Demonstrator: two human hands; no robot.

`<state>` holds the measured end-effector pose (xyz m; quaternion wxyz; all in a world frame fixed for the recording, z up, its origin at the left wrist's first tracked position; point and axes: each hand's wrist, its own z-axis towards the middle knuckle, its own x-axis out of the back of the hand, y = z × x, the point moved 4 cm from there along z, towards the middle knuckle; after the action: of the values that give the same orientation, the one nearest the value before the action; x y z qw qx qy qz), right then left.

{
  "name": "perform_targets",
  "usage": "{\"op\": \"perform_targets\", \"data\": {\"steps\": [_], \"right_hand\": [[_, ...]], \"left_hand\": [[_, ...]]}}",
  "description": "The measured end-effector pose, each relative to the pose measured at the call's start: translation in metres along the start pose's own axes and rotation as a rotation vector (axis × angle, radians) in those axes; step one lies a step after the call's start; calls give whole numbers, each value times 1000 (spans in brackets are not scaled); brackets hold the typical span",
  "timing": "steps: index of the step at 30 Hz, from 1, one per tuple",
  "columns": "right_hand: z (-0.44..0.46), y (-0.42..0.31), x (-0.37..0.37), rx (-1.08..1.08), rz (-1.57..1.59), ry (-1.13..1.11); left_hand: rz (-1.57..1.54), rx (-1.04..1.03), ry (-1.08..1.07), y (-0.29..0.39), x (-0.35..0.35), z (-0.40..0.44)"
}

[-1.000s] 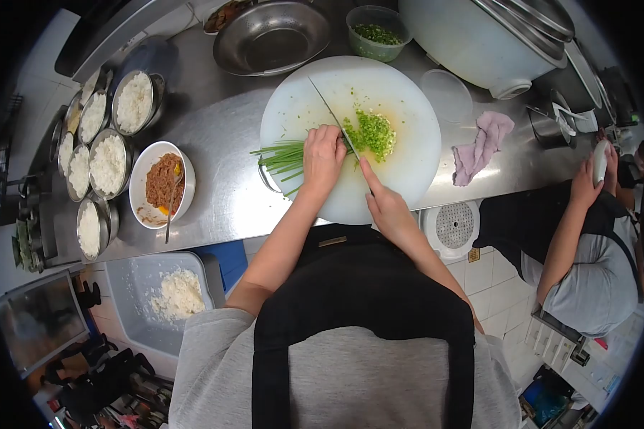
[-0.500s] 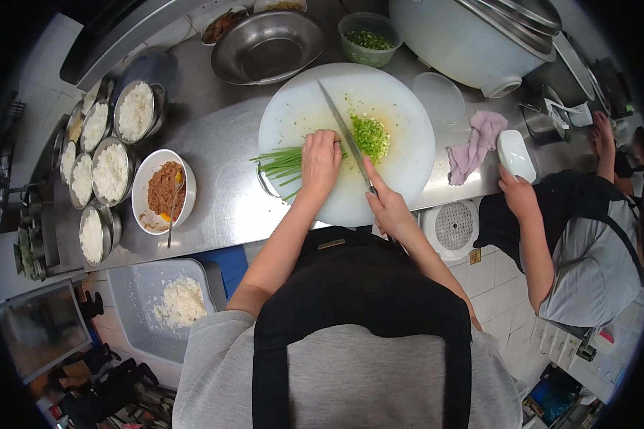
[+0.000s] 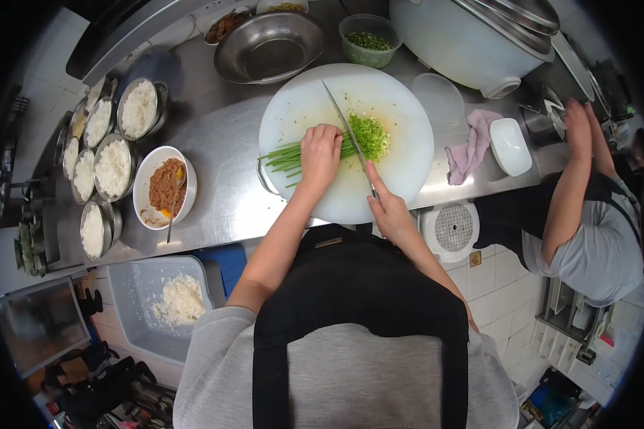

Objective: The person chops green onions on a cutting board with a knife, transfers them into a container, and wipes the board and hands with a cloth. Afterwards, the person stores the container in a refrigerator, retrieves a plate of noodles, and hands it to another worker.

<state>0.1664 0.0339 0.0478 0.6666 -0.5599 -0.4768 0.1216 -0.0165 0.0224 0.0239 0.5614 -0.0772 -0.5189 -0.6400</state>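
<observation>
On the round white cutting board [image 3: 401, 186], my left hand [image 3: 320, 156] presses a bunch of long green stalks [image 3: 283, 159] down, its fingers curled over them. My right hand [image 3: 389, 207] grips the knife [image 3: 345, 121] by its handle. The blade lies across the cut ends of the stalks, just right of my left fingers, with its tip pointing to the far side of the board. Against the blade's right side sits a heap of chopped greens [image 3: 371, 136]. Small green bits are scattered on the board.
Metal bowls of rice [image 3: 113, 168] and a white bowl of brown filling [image 3: 167, 187] stand left. Beyond the board are a metal bowl [image 3: 268, 46] and a tub of chopped greens [image 3: 368, 41]. A pink cloth [image 3: 472, 146], a white dish [image 3: 510, 146] and a co-worker [image 3: 587, 222] are right.
The knife has been lifted and lowered beside my left hand, and more stalk shows between hand and blade. The co-worker has put the white dish on the counter and reached toward the metal containers.
</observation>
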Motion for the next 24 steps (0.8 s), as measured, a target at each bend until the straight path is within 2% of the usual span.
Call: {"op": "perform_targets", "data": {"steps": [2, 6, 11, 15, 18, 20, 24], "right_hand": [[-4, -7, 5, 86, -47, 39], [-13, -11, 7, 80, -54, 1], [-15, -12, 2, -24, -147, -52], [-12, -11, 1, 21, -260, -36], [8, -4, 1, -87, -239, -125], [15, -4, 6, -39, -111, -102], [-11, -15, 8, 57, -143, -65]], "left_hand": [[14, 6, 10, 0, -1, -3], [15, 28, 2, -1, -3, -3], [-18, 25, 5, -2, -3, -2], [-12, 20, 4, -3, -4, -1], [-37, 4, 20, -2, -4, -3], [-30, -4, 28, -1, -4, -1], [0, 6, 28, -1, -4, -2]]}}
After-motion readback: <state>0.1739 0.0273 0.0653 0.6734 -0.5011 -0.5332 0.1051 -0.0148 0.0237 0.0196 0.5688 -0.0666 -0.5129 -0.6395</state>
